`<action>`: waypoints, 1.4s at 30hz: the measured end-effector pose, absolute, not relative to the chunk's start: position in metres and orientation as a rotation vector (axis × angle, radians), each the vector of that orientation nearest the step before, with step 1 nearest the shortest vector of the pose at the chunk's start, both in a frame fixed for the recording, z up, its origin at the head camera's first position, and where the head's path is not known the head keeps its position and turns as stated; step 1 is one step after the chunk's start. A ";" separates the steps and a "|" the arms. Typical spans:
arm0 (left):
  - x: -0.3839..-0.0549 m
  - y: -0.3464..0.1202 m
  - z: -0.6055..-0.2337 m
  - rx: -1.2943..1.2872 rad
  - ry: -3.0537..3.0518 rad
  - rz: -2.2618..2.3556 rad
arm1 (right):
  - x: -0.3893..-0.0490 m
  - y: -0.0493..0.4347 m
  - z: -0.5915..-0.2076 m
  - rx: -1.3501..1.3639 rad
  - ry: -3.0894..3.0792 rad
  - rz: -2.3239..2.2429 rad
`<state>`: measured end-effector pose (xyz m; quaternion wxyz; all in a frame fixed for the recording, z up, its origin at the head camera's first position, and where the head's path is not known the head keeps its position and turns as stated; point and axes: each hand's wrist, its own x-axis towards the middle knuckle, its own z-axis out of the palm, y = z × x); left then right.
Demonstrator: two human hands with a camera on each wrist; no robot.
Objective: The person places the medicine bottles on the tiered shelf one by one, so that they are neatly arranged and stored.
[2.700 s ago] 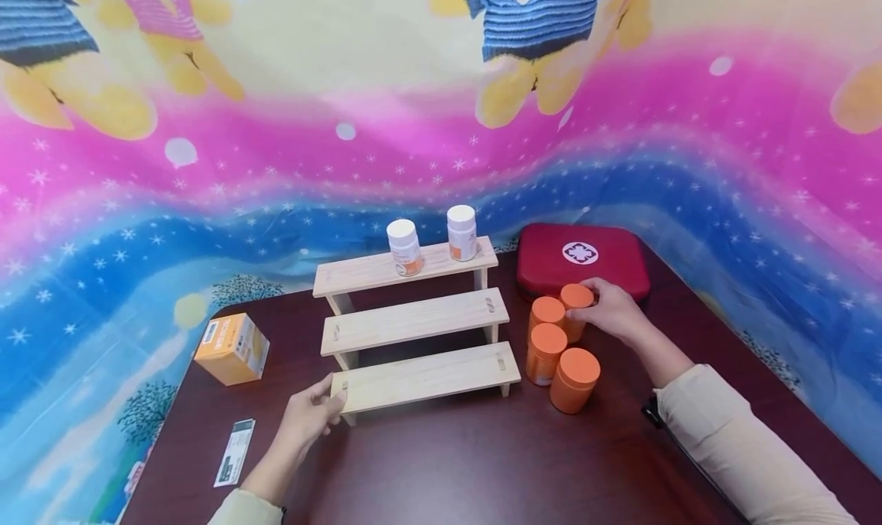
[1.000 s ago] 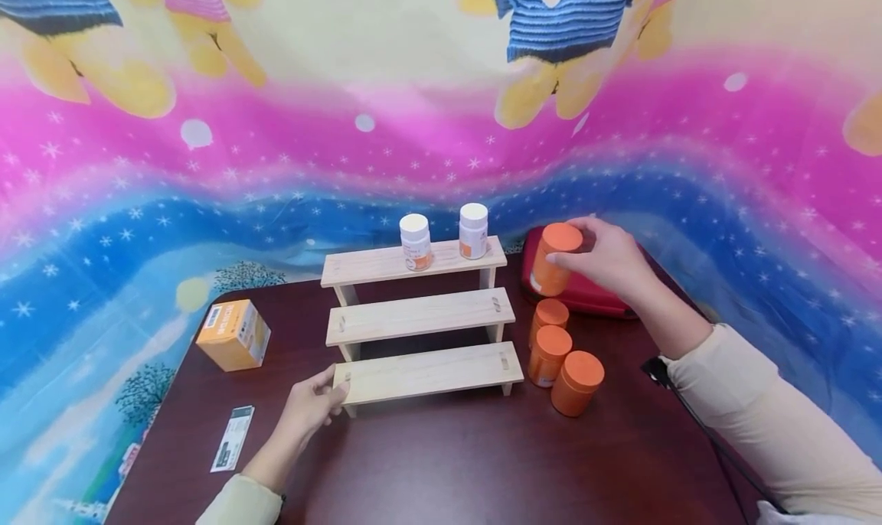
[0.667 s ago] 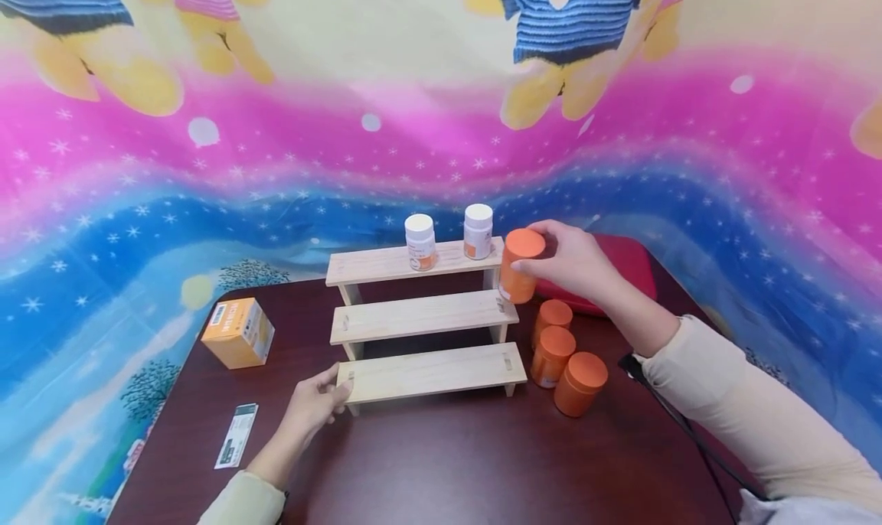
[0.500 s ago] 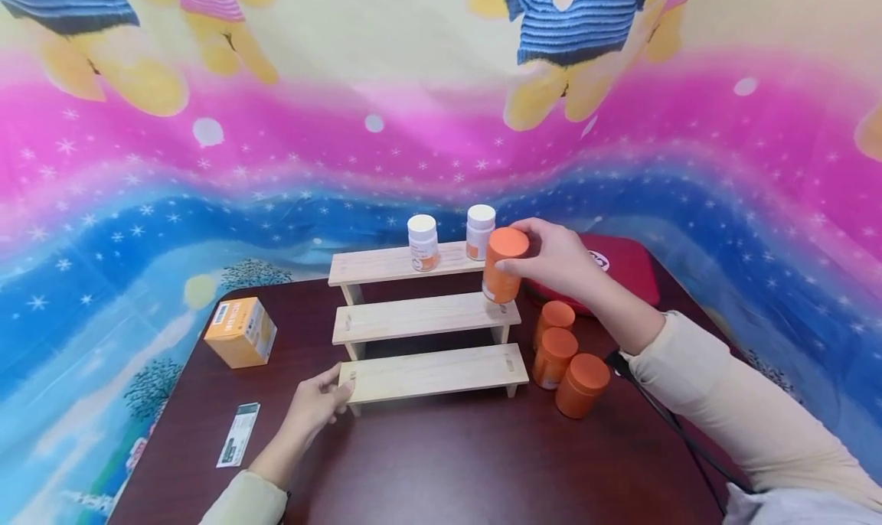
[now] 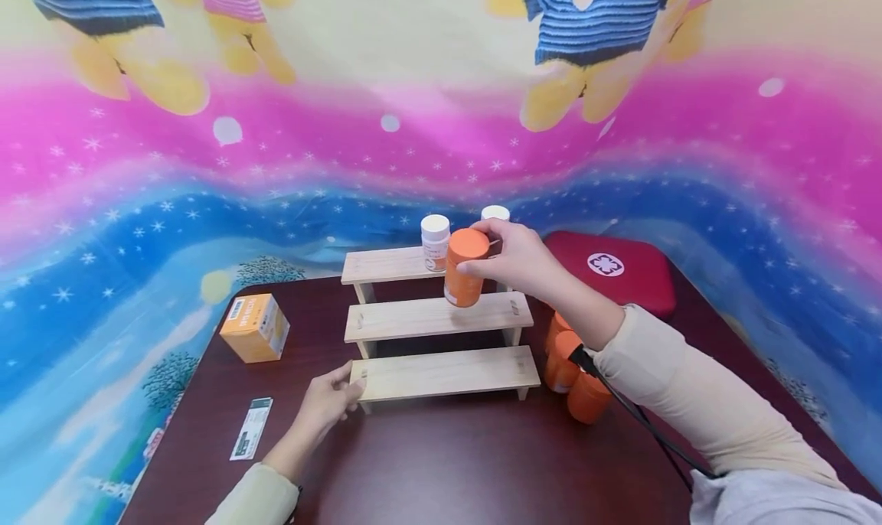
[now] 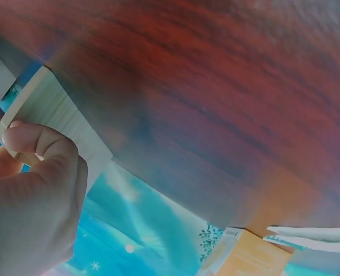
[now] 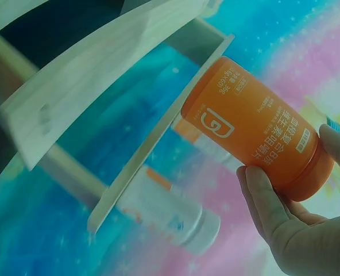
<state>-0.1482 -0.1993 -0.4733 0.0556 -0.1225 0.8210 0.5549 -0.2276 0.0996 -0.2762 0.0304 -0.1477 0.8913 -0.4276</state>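
Observation:
My right hand (image 5: pixel 520 261) grips an orange pill bottle (image 5: pixel 463 276) near its cap, thumb on one side and fingers on the other. It hangs upright in front of the top step, over the middle step of a three-step wooden rack (image 5: pixel 441 376). White printing shows on the bottle in the right wrist view. My left hand (image 5: pixel 324 406) pinches the left end of the lowest step; in the left wrist view its curled fingers (image 6: pixel 38 141) meet the board's edge. A white pill bottle (image 5: pixel 436 242) stands on the top step; another white bottle (image 5: pixel 494 213) is mostly hidden behind my right hand.
Three more orange bottles (image 5: pixel 589 399) stand right of the rack, partly behind my right forearm. Behind them lies a red first-aid case (image 5: pixel 637 276). A yellow box (image 5: pixel 255 330) and a flat white-green packet (image 5: pixel 250 431) are at left. A black cable (image 5: pixel 641 418) trails from my right wrist.
My right hand has picked up an orange bottle from the group of four, raised it and carried it left to the rack. The left hand keeps its hold; the view has shifted slightly.

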 end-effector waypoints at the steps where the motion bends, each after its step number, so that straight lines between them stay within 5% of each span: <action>1: -0.149 -0.199 -0.473 -0.365 2.495 1.682 | -0.229 0.096 -0.277 -0.471 2.749 -1.317; 23: -0.151 -0.201 -0.470 -0.346 2.542 1.618 | -0.265 0.006 -0.269 -0.603 2.755 -1.268; 42: -0.153 -0.202 -0.476 -0.377 2.512 1.644 | -0.280 -0.022 -0.280 -0.634 2.825 -1.230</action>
